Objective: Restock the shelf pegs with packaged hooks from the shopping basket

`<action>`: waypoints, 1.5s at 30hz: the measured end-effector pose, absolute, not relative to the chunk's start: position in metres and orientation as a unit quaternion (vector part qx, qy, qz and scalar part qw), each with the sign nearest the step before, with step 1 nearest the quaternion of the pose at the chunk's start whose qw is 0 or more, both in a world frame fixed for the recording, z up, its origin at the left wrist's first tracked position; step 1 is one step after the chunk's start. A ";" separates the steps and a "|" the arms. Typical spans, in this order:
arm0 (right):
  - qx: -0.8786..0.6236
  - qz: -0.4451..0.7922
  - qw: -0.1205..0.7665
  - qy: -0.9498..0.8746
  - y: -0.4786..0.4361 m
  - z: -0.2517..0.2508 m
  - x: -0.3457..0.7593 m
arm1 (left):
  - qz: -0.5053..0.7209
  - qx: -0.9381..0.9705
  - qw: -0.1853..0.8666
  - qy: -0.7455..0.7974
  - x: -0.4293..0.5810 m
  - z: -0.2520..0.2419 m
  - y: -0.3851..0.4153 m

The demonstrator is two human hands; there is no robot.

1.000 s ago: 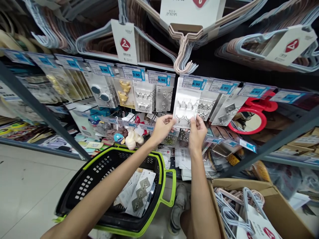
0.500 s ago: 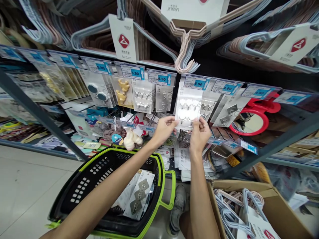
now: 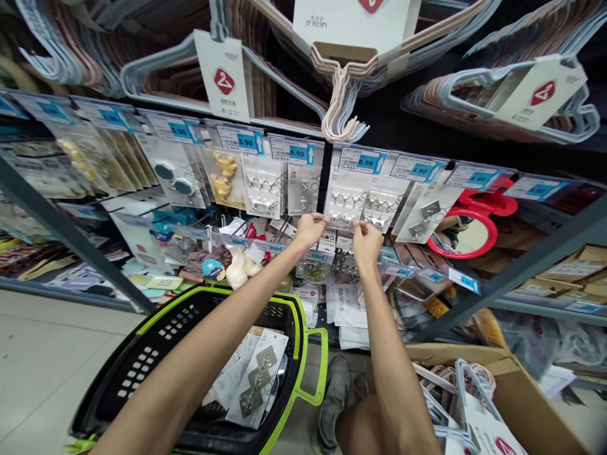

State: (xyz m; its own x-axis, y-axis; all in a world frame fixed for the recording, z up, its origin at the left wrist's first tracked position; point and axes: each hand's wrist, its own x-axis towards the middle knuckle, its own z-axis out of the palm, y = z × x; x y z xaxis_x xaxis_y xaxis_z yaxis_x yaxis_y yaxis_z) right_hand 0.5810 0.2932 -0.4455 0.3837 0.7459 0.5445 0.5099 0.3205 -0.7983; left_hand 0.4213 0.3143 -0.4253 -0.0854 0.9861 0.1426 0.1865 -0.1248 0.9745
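Note:
A clear hook packet [image 3: 347, 201] hangs beneath a 6.90 price tag on the shelf front. My left hand [image 3: 312, 230] pinches its lower left corner between thumb and fingers. At its lower right corner is my right hand [image 3: 367, 241], also closed in a pinch. Another packet of hooks [image 3: 380, 205] hangs just right of it. Below my left forearm stands a black basket with a lime green rim [image 3: 298, 316]. Inside lies a card with square metal hooks [image 3: 258, 379], on top of other packets.
Bundled hangers [image 3: 284, 82] fill the shelf above. A red-framed mirror [image 3: 490, 234] hangs at right. Below it, a cardboard box [image 3: 531, 392] holds more hangers. Slanted grey bars cross the shelves on both sides. A shoe [image 3: 334, 392] shows beside the basket.
The packet now hangs farther back, level with its neighbour, and both hands have moved with it. My right hand has shifted toward its corner. The view has shifted slightly.

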 end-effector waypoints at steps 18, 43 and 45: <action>-0.289 0.344 0.816 -0.362 0.258 -0.337 0.540 | 0.699 0.385 0.556 0.233 0.451 -0.324 0.257; -0.441 0.379 0.343 -0.738 0.146 -0.564 0.479 | 0.116 0.661 0.364 0.645 0.217 -0.597 0.141; -0.441 0.304 0.143 -0.832 0.149 -0.600 0.470 | -0.008 0.650 0.368 0.665 0.191 -0.644 0.130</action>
State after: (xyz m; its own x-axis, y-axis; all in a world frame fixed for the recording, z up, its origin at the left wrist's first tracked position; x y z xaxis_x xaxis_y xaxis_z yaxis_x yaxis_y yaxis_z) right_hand 0.4703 0.1493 -0.5999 -0.5704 0.8209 -0.0290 0.6469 0.4271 -0.6318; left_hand 0.1909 0.1301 -0.6437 0.1160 0.8586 -0.4994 0.8697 0.1550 0.4685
